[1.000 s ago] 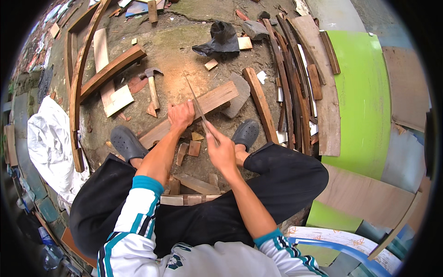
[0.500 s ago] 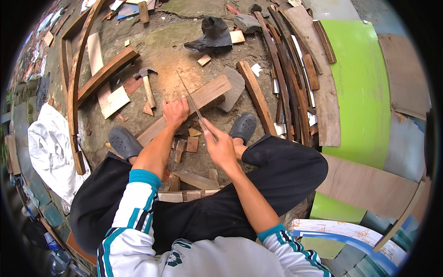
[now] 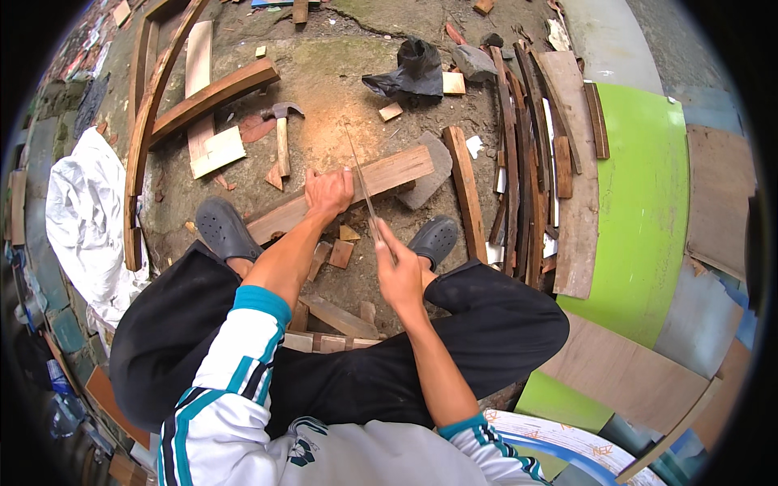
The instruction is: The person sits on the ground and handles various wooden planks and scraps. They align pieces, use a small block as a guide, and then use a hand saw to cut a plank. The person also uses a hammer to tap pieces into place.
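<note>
Head view shows the left hand [image 3: 330, 191] clamped on the board [image 3: 397, 170], knuckles bent near its far edge, while the right hand [image 3: 399, 271] is closed around the near end of the saw [image 3: 362, 176], whose thin blade crosses the board just right of the left hand. The board lies slantwise on the ground between the two shoes [image 3: 224, 228], its right end over a flat grey stone [image 3: 429, 185]. Beyond it spreads sawdust [image 3: 328, 142], with a hammer [image 3: 282, 138] lying near, to the left.
</note>
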A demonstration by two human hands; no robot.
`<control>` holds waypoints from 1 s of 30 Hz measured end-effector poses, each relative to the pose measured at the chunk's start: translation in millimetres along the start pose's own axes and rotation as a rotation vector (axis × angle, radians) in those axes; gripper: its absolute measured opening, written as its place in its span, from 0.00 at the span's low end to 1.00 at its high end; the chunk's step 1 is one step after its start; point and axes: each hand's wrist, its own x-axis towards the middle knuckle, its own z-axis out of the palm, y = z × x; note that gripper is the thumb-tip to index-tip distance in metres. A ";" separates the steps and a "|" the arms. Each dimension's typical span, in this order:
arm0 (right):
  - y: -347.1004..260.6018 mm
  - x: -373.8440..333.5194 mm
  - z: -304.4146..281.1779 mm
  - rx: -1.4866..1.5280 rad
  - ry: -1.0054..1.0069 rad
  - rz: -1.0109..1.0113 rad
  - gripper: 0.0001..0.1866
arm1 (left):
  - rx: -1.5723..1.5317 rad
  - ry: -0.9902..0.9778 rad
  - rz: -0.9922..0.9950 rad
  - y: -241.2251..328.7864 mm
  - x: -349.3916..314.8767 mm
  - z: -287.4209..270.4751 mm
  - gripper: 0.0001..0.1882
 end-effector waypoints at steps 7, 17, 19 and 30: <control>-15.4 -18.5 -13.4 -0.166 -0.017 0.002 0.22 | -0.029 -0.001 -0.021 -5.4 -1.5 3.1 0.28; -8.9 52.5 8.8 -0.120 0.030 0.021 0.22 | -0.017 0.033 0.034 3.5 3.7 9.2 0.29; -12.5 49.7 15.5 -0.114 0.032 0.036 0.22 | -0.029 0.027 0.019 -1.5 -0.9 6.6 0.29; -2.7 -2.4 5.3 -0.043 0.033 0.047 0.21 | 0.038 -0.018 0.023 -1.2 -0.6 4.2 0.29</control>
